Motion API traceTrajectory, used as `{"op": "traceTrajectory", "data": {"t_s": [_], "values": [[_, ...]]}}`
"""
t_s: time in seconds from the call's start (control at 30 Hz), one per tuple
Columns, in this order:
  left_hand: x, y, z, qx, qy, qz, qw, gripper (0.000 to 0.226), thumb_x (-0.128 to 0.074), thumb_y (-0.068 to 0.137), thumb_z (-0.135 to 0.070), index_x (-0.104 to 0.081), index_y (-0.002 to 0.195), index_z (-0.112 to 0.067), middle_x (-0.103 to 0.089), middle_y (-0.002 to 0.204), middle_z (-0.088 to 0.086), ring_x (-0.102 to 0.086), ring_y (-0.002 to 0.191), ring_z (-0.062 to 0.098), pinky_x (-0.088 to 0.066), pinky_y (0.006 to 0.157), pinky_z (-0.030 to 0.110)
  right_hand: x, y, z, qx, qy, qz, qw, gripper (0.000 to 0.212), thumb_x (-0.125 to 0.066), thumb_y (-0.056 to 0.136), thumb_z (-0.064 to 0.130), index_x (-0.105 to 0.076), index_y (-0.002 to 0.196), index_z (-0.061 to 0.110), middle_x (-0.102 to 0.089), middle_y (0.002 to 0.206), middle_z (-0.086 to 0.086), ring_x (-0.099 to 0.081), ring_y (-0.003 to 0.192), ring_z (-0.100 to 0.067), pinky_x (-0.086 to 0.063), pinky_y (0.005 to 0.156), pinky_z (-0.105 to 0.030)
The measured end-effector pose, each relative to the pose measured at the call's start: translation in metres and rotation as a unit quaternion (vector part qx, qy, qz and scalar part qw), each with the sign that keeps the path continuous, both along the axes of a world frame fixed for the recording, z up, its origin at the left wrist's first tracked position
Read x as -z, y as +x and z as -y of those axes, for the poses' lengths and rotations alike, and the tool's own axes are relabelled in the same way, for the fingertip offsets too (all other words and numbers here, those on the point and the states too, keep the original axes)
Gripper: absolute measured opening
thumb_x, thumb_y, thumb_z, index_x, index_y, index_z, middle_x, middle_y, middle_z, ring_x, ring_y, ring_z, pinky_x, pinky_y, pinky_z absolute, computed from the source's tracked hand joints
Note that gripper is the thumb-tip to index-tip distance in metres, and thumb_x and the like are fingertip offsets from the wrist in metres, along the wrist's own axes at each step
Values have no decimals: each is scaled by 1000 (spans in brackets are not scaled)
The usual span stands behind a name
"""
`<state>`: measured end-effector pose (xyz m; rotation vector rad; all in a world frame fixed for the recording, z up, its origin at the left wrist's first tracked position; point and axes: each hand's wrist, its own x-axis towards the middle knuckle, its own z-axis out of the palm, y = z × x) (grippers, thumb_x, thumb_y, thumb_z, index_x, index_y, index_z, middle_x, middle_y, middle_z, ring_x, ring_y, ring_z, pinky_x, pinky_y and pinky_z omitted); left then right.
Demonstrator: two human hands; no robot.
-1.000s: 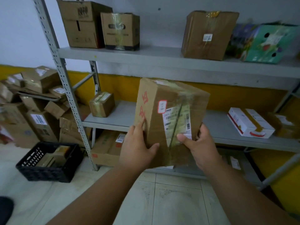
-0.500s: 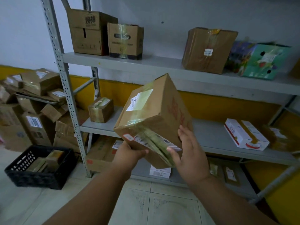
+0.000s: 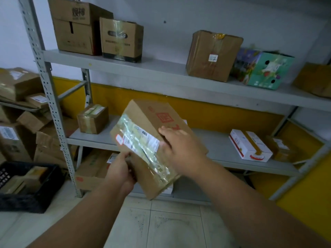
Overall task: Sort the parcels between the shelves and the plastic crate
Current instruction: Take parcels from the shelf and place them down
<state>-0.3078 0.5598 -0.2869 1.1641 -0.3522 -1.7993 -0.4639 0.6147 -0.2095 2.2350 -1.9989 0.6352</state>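
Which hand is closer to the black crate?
Left. The left hand holds the box's lower edge, nearer the crate on the floor; the right hand is farther.

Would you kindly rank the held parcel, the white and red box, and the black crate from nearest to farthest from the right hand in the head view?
1. Held parcel: under the right hand, touching it.
2. White and red box: middle shelf, to the right.
3. Black crate: floor, far left.

white wall (image 3: 197,18) up top with a yellow band (image 3: 206,111) running along the bottom of it, and pale floor tiles (image 3: 161,226) with dark scuff marks.
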Motion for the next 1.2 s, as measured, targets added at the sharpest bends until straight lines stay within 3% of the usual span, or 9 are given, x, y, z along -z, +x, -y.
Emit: {"op": "traceTrajectory", "data": {"t_s": [0.1, 0.23, 0.37, 0.43, 0.53, 0.63, 0.8, 1.0, 1.2], "values": [[-10, -2, -2, 15, -45, 10, 999, 33, -58, 99, -30, -67, 121, -8, -71, 91, 23, -70, 91, 35, -57, 81, 41, -6, -24, 5, 35, 59, 241, 968, 26, -47, 105, 34, -59, 126, 27, -60, 137, -7, -56, 121, -23, -45, 97, -33], [-21, -1, -3, 32, -84, 22, 996, 34, -50, 102, -29, -66, 75, -14, -60, 65, 7, -52, 60, 20, -43, 64, 37, 1, -51, 2, 34, 73, 484, 871, 34, -38, 108, 29, -64, 127, 21, -59, 137, 6, -55, 127, -12, -45, 106, -36], [-30, 2, -3, 29, -114, 1, 993, 33, -55, 99, -25, -79, 80, -11, -75, 90, 15, -71, 86, 31, -57, 86, 49, 7, -53, -12, 18, 105, 473, 875, 38, -29, 110, 39, -46, 143, 46, -53, 124, 37, -51, 107, 23, -42, 83, -6], [-33, 1, -5, 53, -163, 17, 985, 28, -56, 98, -23, -81, 87, -16, -76, 90, 16, -72, 87, 33, -56, 88, 54, 10, -52, -13, 48, 102, 476, 872, 31, -25, 107, 50, -50, 122, 61, -61, 98, 44, -55, 92, 21, -44, 84, -12], [-33, 0, -6, 100, -214, 66, 969, 24, -53, 101, -22, -75, 109, -17, -76, 93, 17, -72, 82, 32, -59, 82, 57, 12, -52, -8, 140, 93, 523, 836, 47, -22, 103, 62, -66, 96, 47, -67, 87, 20, -57, 87, -2, -44, 82, -29], [-34, 4, -6, 164, -243, 85, 952, 27, -50, 103, -29, -69, 122, -25, -76, 99, 16, -73, 82, 28, -60, 69, 43, 18, -55, -3, 211, 115, 581, 778, 61, -27, 99, 71, -73, 99, 32, -77, 92, 3, -66, 102, -22, -48, 99, -42], [-42, 9, -7, 193, -229, 156, 941, 34, -51, 101, -42, -76, 104, -19, -78, 86, 9, -74, 74, 22, -56, 65, 34, 28, -70, -3, 190, 122, 635, 739, 55, -35, 101, 65, -69, 98, 21, -71, 70, -2, -68, 62, -13, -52, 61, -29], [-50, 5, 10, 208, -220, 187, 935, 37, -41, 106, -22, -61, 78, -8, -64, 67, 10, -61, 44, 16, -43, 35, 17, 39, -61, -4, 154, 212, 615, 743, 49, -57, 94, 59, -73, 116, 19, -79, 101, -2, -73, 99, -24, -51, 101, -45], [-43, -18, 10, 264, -154, 174, 936, 46, -38, 105, -49, -63, 92, -13, -70, 57, 7, -68, 51, 21, -50, 49, 23, 40, -66, -3, 225, 196, 608, 735, 41, -59, 97, 52, -72, 109, 14, -79, 79, -3, -75, 75, -21, -58, 77, -36]]}}
